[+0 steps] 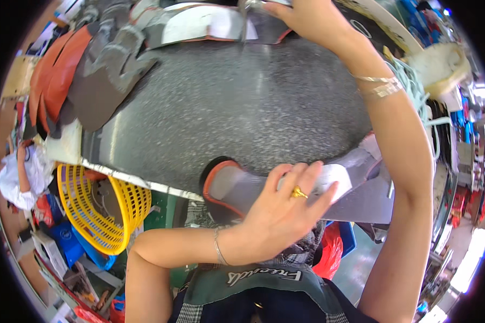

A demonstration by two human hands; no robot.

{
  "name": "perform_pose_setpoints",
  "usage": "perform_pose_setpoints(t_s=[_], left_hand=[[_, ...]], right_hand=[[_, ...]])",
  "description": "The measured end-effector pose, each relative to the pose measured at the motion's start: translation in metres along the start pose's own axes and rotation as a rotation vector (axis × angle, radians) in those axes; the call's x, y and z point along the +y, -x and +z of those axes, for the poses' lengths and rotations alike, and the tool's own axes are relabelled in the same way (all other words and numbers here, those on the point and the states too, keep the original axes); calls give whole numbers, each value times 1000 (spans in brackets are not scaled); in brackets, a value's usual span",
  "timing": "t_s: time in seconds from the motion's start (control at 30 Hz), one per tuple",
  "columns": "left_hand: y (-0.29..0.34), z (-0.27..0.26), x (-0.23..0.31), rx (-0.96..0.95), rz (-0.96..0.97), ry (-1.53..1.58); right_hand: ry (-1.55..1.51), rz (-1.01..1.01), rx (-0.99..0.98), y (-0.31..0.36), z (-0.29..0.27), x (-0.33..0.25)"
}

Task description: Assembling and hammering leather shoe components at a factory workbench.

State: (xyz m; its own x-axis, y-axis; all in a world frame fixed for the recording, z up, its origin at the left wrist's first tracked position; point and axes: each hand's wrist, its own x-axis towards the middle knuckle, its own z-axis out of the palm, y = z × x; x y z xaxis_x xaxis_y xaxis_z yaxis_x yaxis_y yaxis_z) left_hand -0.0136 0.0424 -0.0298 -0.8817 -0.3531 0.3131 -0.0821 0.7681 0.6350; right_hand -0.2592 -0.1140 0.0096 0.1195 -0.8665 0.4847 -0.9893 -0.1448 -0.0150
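Observation:
My left hand lies flat with fingers spread on a grey, orange-edged cut shoe piece at the near edge of the speckled grey worktable. A gold ring is on one finger and a bracelet on the wrist. My right hand reaches to the far edge of the table and grips another grey and white, orange-edged piece there. Bracelets circle the right wrist.
A heap of grey and orange material pieces covers the table's left end. A yellow plastic basket hangs below the table at left. Pale green cords and a white bundle lie at right. Boxes and clutter fill the floor at left.

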Motion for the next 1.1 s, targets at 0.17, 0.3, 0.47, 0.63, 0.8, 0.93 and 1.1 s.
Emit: perform_pose_setpoints(t_s=[0.17, 0.3, 0.47, 0.63, 0.8, 0.93, 1.1], left_hand=[[-12, -13, 1, -95, 1, 6], [-52, -71, -13, -352, -231, -41], [-84, -90, -32, 643, 146, -470], [-7, -17, -27, -77, 264, -308], [20, -3, -12, -8, 90, -56], [11, -14, 5, 33, 60, 2], [-12, -37, 10, 61, -43, 384]], right_hand=[[-237, 257, 61, 86, -93, 44], [-403, 633, 159, 177, -140, 62], [-128, 758, 76, 258, -172, 62], [82, 638, -24, 264, -136, 37], [260, 396, -36, 244, -114, 48], [181, 346, 161, 225, -116, 62], [-234, 184, 130, 196, -159, -54]])
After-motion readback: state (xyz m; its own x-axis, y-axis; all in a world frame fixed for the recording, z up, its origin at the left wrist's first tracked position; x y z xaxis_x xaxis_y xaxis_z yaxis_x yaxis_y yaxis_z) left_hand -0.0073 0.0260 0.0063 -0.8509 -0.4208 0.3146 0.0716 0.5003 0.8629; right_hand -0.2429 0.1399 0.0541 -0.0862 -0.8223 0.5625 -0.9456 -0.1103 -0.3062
